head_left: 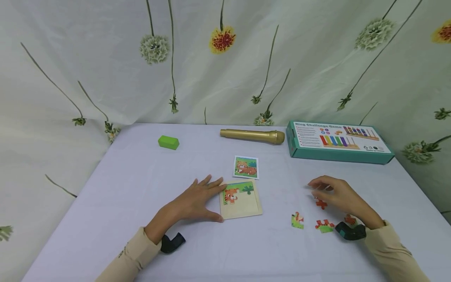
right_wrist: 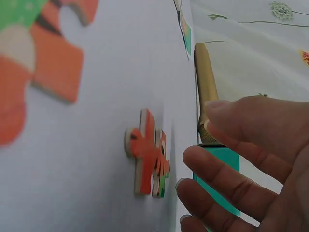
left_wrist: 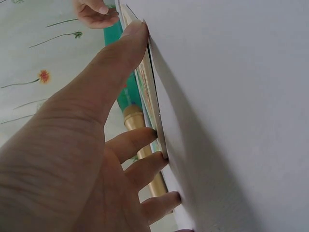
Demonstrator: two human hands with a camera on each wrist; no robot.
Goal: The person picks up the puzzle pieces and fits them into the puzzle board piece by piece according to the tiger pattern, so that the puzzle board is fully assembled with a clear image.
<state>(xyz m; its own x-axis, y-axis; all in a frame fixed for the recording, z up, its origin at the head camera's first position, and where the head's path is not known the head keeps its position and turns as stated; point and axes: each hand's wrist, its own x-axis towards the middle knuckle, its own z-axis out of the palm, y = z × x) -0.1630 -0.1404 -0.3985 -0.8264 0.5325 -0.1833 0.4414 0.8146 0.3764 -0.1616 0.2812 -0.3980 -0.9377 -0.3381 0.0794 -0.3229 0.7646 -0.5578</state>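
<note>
A wooden puzzle board (head_left: 243, 207) with a tiger's head and a green piece in its upper part lies mid-table. My left hand (head_left: 199, 197) rests on the table at its left side, fingers spread, the thumb and fingertips touching the edge; in the left wrist view the thumb lies along the board's rim (left_wrist: 153, 96). Over the loose pieces at the right hovers my right hand (head_left: 334, 192), fingers loosely bent with nothing between them. Beneath it, partly hidden, is an orange puzzle piece (head_left: 321, 204), seen closer as orange pieces (right_wrist: 147, 154) in the right wrist view.
More puzzle pieces (head_left: 297, 220), (head_left: 325, 226) lie nearer the front. A tiger picture card (head_left: 246, 167) lies just behind the board. Along the back are a green block (head_left: 168, 142), a gold microphone (head_left: 251, 135) and a teal game box (head_left: 340, 143), before a floral cloth.
</note>
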